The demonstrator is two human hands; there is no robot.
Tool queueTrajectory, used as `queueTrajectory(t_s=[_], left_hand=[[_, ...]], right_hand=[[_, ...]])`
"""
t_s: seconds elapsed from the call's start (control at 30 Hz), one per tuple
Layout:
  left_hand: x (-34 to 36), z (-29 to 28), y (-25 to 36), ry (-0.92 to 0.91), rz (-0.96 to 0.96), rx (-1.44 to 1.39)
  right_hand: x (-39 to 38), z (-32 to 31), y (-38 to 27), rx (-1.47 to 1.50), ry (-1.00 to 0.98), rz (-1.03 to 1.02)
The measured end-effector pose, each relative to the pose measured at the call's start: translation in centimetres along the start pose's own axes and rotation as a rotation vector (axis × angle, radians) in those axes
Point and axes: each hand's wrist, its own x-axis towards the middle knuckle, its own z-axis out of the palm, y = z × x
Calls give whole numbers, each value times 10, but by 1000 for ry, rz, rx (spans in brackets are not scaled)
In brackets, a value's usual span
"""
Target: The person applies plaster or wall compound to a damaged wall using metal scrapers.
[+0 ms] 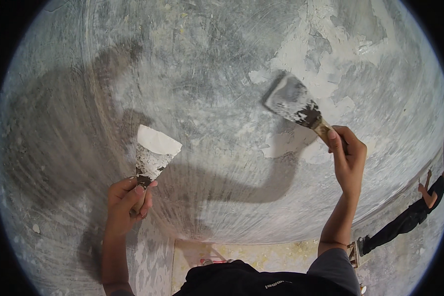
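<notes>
My left hand is closed round the handle of a putty knife, blade up, with a thick band of white filler along its edge. Raised on the right, my right hand grips the wooden handle of a second putty knife. That one's blade is smeared with white filler and lies close to the grey wall; whether it touches, I cannot tell. Beside and above this blade, uneven patches of white filler cover part of the wall.
At the far right a person in dark clothes stands on a small stool, arms raised by the wall. Below me the floor is spotted pale and yellow. A red object shows partly beside my dark shirt. Shadows of my arms fall across the wall.
</notes>
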Motion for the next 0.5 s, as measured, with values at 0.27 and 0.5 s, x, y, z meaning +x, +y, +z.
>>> queueTrajectory(t_s=[0.27, 0.5], left_hand=[[-5, -8, -6, 5, -7, -51], [-4, -1, -8, -61, -15, -35]], right_hand=[[28, 24, -18, -158, -126, -61], [-21, 2, 7, -60, -54, 119]])
